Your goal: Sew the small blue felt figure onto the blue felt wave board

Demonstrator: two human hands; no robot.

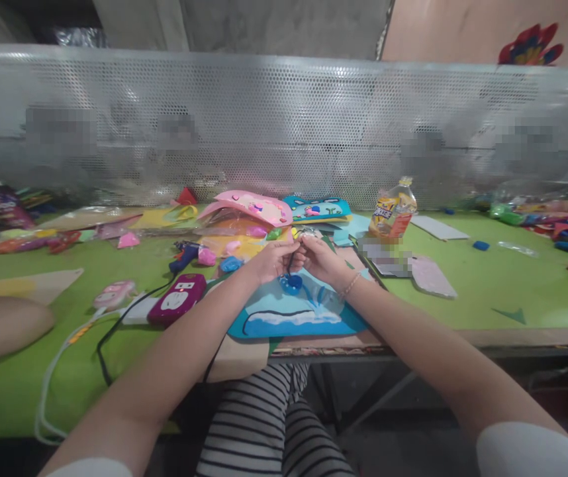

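Over a blue foam sheet (284, 329), my left hand (273, 262) and my right hand (322, 264) meet with fingers pinched together. Between them hangs a thin black strand (290, 265), perhaps of modelling clay; the fingers hide its upper part. Just beneath is a dark blue clay piece (292, 285) on the sheet. White and black clay lines form a wavy shape along the sheet's lower part. Beyond my hands lie a decorated pink sheet (251, 209) and a decorated blue sheet (321, 209).
A drink bottle (394, 213) stands behind a pink phone-shaped item (433, 277). On the left are a maroon power bank (177, 300), cables and a blue glue gun (183, 257). Another person's arm (6, 328) rests at the left edge. A perforated metal screen (264, 126) closes the back.
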